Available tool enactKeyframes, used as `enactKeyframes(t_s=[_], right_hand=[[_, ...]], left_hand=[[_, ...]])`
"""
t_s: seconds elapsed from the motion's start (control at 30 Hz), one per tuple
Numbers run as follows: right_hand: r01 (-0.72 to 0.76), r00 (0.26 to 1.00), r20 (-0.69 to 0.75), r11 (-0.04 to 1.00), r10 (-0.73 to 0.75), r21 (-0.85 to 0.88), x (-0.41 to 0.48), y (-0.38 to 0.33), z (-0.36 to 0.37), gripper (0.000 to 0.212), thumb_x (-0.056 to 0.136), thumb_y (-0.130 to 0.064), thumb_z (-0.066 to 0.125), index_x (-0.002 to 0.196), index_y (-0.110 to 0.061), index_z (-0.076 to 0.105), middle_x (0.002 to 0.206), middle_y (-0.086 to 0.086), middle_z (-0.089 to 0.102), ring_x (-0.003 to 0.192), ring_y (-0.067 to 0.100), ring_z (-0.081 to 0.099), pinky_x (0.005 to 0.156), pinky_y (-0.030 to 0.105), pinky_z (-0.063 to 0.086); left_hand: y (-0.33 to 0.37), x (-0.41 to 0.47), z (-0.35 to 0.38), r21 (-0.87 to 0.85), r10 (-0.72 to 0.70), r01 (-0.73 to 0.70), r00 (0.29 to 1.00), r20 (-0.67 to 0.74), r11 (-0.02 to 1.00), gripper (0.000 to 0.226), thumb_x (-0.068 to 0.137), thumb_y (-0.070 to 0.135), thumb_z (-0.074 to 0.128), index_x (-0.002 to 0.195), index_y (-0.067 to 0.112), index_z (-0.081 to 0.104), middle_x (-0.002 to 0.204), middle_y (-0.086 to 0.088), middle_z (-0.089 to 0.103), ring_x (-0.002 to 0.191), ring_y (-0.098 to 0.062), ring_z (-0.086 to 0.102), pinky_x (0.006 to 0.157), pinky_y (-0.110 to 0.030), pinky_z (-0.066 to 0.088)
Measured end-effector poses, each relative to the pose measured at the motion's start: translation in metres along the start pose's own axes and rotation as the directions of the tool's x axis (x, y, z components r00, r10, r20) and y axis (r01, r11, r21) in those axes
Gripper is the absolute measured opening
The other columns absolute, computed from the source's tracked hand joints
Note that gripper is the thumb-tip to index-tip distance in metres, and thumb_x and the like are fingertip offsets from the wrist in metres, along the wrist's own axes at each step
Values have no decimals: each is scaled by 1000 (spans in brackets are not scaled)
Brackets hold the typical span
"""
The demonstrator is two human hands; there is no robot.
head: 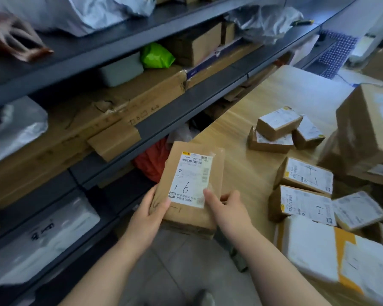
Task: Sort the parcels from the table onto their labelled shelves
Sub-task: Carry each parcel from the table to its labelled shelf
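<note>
Fingers around labelled parcel

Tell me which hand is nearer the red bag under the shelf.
Left. The left hand grips the left edge of the parcel, just below the red bag; the right hand grips the opposite edge, farther toward the table.

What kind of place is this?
Probably a parcel pickup or sorting room: shelves hold cartons and bags, labelled parcels lie on a table, and left hand and right hand hold a box marked 1-6.
</note>
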State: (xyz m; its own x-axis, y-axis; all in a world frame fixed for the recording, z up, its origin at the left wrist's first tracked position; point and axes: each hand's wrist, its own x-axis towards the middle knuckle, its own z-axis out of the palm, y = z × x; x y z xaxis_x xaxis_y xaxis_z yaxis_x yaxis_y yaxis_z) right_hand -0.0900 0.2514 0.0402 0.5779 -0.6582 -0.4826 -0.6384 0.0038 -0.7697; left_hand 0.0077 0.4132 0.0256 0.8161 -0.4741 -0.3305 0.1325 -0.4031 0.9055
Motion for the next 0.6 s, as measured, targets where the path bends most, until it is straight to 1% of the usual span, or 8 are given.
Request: enactKeyframes(t_s=[0.07, 0.13, 0.2, 0.3, 0.37, 0.43, 0.53, 0.6], right_hand=[[36, 999, -3, 998, -36, -48, -10, -8, 11, 49, 82, -60, 56, 92, -13, 47, 88, -1, 57, 73, 10, 51, 55, 24, 35], [85, 996, 32, 990, -82, -112, -22, -17, 26, 50, 82, -60, 56, 92, -12, 49, 85, -1, 57, 72, 12, 51, 53, 22, 32], [160, 984, 101, 973, -144, -165, -39, -29, 48, 48, 83, -59, 56, 93, -12, 51, 84, -4, 56, 72, 12, 51, 50, 20, 30], [268, 947, 235, 941, -217, -208, -78, -48, 95, 42, 85, -57, 55, 85, -16, 46, 85, -2, 57, 69, 7, 50, 50, 22, 31], [339, 910, 322, 915, -261, -217, -110, -57, 136, 41, 85, -56, 56, 81, -18, 43, 85, -2, 57, 70, 8, 51, 50, 23, 34], [403, 860, 415, 894, -297, -197, -148, -62, 182, 40, 85, -55, 57, 86, -17, 43, 86, -3, 57, 72, 9, 54, 53, 25, 39], [489, 768, 548, 856, -332, -167, -216, -61, 249, 40, 86, -54, 55, 98, -18, 44, 90, -3, 57, 76, 11, 55, 58, 28, 45], [541, 689, 633, 831, -352, -127, -267, -56, 291, 34, 87, -50, 54, 102, -21, 46, 91, -7, 56, 78, 9, 56, 56, 26, 46]], left_hand=[[-3, -22, -15, -32, 10, -11, 999, -41, 999, 29, 93, 36, 58, 105, 61, 49, 101, 43, 59, 101, 18, 53, 85, -15, 40], [-11, -45, -35, -80, 12, -20, 994, -104, 997, 31, 92, 35, 59, 106, 60, 48, 98, 44, 58, 96, 21, 53, 79, -12, 39], [-23, -71, -60, -125, -4, -20, 983, -183, 992, 33, 89, 39, 63, 110, 58, 48, 100, 41, 59, 97, 19, 54, 80, -13, 40], [-45, -119, -108, -155, -34, -15, 950, -311, 988, 40, 83, 46, 67, 116, 53, 47, 103, 40, 59, 97, 20, 54, 83, -15, 41], [-62, -157, -143, -195, -70, -9, 915, -396, 981, 35, 88, 37, 65, 112, 54, 47, 100, 42, 58, 93, 23, 52, 82, -13, 41], [-82, -201, -179, -227, -98, -18, 866, -490, 974, 35, 90, 31, 62, 112, 54, 47, 100, 40, 60, 91, 24, 53, 78, -10, 40], [-115, -275, -229, -263, -120, -56, 785, -608, 963, 40, 91, 26, 60, 125, 44, 50, 110, 31, 64, 100, 16, 57, 81, -7, 44], [-134, -330, -258, -285, -132, -95, 719, -682, 954, 38, 92, 22, 58, 123, 43, 51, 110, 32, 64, 102, 15, 57, 84, -5, 45]])
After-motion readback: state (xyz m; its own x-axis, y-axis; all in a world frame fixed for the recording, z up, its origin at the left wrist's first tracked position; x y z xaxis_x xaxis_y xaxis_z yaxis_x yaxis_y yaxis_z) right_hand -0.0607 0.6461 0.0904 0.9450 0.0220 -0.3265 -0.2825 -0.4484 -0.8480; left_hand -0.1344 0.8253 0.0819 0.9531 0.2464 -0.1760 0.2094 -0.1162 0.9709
